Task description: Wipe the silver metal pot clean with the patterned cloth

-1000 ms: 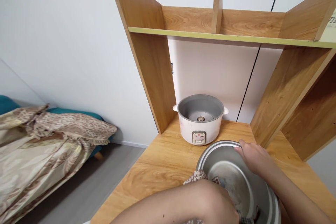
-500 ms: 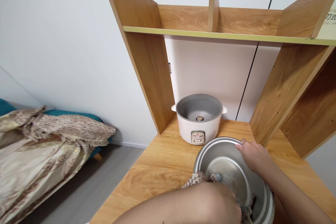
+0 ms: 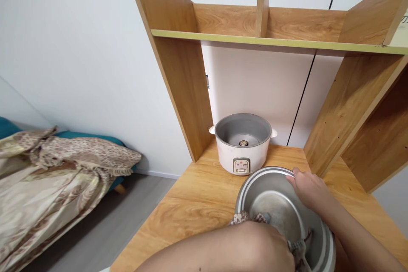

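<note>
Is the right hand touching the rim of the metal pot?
Touching. In the head view the right hand grips the far rim of the metal pot, fingers over its edge.

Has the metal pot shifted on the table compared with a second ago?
Yes, slightly. The pot now sits a bit nearer the white cooker, its rim almost under the cooker's front panel; the right hand grips its far rim.

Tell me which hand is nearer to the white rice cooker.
Right. The right hand grips the metal pot's far rim, just short of the rice cooker; the left hand works nearer the person.
</note>
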A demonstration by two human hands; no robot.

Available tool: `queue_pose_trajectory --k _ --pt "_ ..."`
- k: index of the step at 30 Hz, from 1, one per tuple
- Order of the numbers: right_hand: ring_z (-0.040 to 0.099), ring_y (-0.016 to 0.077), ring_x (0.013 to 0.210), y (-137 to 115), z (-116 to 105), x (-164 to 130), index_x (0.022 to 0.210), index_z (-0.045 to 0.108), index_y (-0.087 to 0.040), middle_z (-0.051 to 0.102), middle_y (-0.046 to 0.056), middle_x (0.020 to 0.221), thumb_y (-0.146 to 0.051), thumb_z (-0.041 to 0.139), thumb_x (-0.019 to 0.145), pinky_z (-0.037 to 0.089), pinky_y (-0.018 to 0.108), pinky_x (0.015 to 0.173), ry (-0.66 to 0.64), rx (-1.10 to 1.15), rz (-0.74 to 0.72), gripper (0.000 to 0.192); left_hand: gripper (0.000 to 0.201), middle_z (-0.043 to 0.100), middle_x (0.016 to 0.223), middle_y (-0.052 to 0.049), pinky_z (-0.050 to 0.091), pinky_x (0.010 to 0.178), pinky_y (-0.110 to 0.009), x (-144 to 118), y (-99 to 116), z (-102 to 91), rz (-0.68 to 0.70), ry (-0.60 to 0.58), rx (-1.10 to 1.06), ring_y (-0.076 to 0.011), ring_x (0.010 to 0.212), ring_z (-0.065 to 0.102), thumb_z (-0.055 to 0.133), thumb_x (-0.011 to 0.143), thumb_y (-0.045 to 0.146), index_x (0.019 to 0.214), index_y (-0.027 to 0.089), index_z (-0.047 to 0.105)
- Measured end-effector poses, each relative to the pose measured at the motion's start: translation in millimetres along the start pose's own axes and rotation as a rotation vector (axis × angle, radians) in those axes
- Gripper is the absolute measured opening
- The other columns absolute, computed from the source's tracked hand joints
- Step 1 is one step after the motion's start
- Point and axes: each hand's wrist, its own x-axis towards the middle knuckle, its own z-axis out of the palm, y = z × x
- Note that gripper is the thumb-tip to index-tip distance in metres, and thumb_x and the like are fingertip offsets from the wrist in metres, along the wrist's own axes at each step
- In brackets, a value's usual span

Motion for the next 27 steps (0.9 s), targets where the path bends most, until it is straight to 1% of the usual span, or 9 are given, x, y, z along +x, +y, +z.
queue_pose_trajectory --k 2,5,8,11,15,18,22,24,27 --pt "0.07 0.0305 0.088 0 0 0 0.106 0.058 -0.015 0.071 0.016 0.089 -0.041 0.024 0.102 0.047 0.036 0.068 0.001 -0.003 -0.004 0.043 0.019 0.073 0.071 -0.009 0.041 0.043 -0.029 0 0 -2.4 -0.004 -0.04 -0.045 -0.0172 0.051 0.061 0.054 0.08 0.02 0.076 0.011 0.071" --pt "0.07 0.031 0.087 0 -1 0 0.105 0.058 -0.015 0.072 0.015 0.088 -0.04 0.024 0.102 0.046 0.037 0.067 0.006 -0.005 -0.012 0.043 0.019 0.072 0.071 -0.009 0.04 0.043 -0.028 -4 1 -4.5 -0.011 -0.004 -0.009 -0.0163 0.05 0.06 0.055 0.081 0.022 0.075 0.012 0.07" --pt "0.07 0.0308 0.087 0 0 0 0.104 0.058 -0.015 0.072 0.015 0.088 -0.04 0.024 0.102 0.046 0.036 0.067 0.008 0.0 -0.015 0.042 0.019 0.073 0.072 -0.008 0.038 0.043 -0.027 -7 1 -2.2 0.024 0.11 0.101 -0.0157 0.052 0.06 0.055 0.082 0.022 0.075 0.013 0.069" --pt "0.07 0.0297 0.088 0 0 0 0.103 0.058 -0.015 0.071 0.015 0.089 -0.04 0.024 0.102 0.046 0.035 0.067 0.001 0.005 -0.014 0.042 0.02 0.072 0.07 -0.007 0.037 0.045 -0.028 -5 0 4.7 0.034 0.228 0.146 -0.0164 0.054 0.061 0.055 0.084 0.024 0.074 0.014 0.068" --pt "0.07 0.029 0.088 0 0 1 0.104 0.058 -0.015 0.071 0.015 0.089 -0.041 0.025 0.102 0.045 0.035 0.068 -0.006 0.003 -0.009 0.042 0.018 0.071 0.067 -0.008 0.038 0.046 -0.029 4 -6 15.9 0.026 0.288 0.106 -0.0186 0.054 0.062 0.057 0.081 0.027 0.074 0.015 0.069" --pt "0.07 0.0289 0.087 0 -1 0 0.103 0.058 -0.015 0.072 0.015 0.089 -0.04 0.024 0.102 0.045 0.035 0.068 -0.005 0.006 -0.016 0.042 0.018 0.069 0.061 -0.007 0.037 0.044 -0.031 11 -10 19.9 -0.011 0.217 0.027 -0.0187 0.046 0.058 0.058 0.077 0.026 0.065 0.017 0.067" --pt "0.07 0.0293 0.087 0 0 0 0.103 0.058 -0.015 0.072 0.015 0.089 -0.04 0.023 0.102 0.045 0.035 0.067 0.004 0.008 -0.019 0.043 0.025 0.063 0.051 -0.005 0.036 0.041 -0.03 11 -12 16.9 0.007 0.092 -0.102 -0.0167 0.04 0.053 0.06 0.069 0.022 0.045 0.019 0.051" --pt "0.07 0.0294 0.087 1 1 0 0.103 0.058 -0.016 0.072 0.015 0.089 -0.04 0.023 0.102 0.046 0.036 0.067 0.005 0.013 -0.021 0.043 0.027 0.063 0.051 -0.005 0.036 0.04 -0.029 9 -11 15.1 0.042 0.094 -0.073 -0.016 0.041 0.053 0.062 0.066 0.02 0.044 0.019 0.047" --pt "0.07 0.0294 0.086 2 3 1 0.103 0.058 -0.015 0.072 0.015 0.089 -0.04 0.024 0.102 0.046 0.035 0.066 0.011 0.009 -0.024 0.042 0.02 0.066 0.056 -0.006 0.036 0.042 -0.029 6 -9 15.3 0.044 0.218 0.032 -0.0167 0.044 0.055 0.061 0.072 0.023 0.053 0.018 0.058"
